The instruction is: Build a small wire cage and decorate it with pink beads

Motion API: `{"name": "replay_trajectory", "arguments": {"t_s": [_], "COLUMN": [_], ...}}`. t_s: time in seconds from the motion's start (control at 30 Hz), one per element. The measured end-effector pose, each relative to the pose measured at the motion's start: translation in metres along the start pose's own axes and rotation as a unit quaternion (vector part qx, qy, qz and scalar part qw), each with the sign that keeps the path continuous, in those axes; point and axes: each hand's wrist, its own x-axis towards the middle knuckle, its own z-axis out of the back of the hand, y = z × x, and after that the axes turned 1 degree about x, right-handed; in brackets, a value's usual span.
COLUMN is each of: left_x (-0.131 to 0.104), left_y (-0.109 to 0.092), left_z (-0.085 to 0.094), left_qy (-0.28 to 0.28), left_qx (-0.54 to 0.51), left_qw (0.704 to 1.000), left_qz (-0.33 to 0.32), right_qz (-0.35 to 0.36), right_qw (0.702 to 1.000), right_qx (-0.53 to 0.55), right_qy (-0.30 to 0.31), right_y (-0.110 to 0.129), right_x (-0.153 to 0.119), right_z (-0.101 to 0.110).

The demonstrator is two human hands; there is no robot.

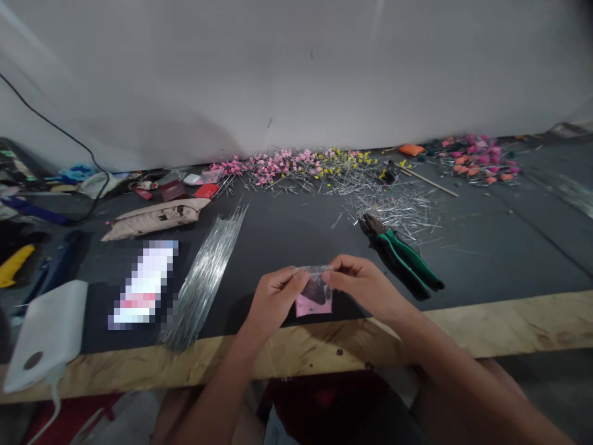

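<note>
Both hands pinch the top edge of a small clear plastic bag (314,296) with something pink in its lower part. My left hand (278,295) grips the upper left corner between thumb and fingers. At the upper right corner, my right hand (359,281) is closed in the same way. The bag hangs just above the table's near edge. Right of my right hand lie pliers (403,256) with green and black handles. A bundle of straight metal wires (208,272) rests to the left of my left hand.
Pink and yellow flower-like heads on wires (287,165) line the wall, with loose short wires (398,207) before them. Magenta and orange ones (482,159) lie far right. At left are a phone (146,284), a white power bank (49,334) and a beige wrapped packet (155,219).
</note>
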Motion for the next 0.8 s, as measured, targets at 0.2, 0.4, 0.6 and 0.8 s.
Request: {"name": "replay_trajectory", "arguments": {"t_s": [0.2,0.4,0.6,0.8], "left_x": [0.0,0.0,-0.001,0.007], "left_y": [-0.002,-0.002,-0.005,-0.003], "left_z": [-0.001,0.001,-0.004,0.013], "left_qy": [0.047,0.101,0.109,0.05], "left_qx": [-0.022,0.011,0.026,0.042], "left_qw": [0.998,0.995,0.993,0.997], "left_qz": [0.03,0.02,0.028,0.045], "right_qz": [0.002,0.001,-0.003,0.026], "right_qw": [1.0,0.998,0.999,0.999], "right_qx": [-0.003,-0.048,-0.036,-0.018], "right_qy": [0.02,0.046,0.015,0.012], "right_y": [-0.002,-0.006,-0.005,-0.01], "right_x": [-0.002,-0.001,0.001,0.003], "right_z": [-0.002,-0.004,-0.003,-0.004]}}
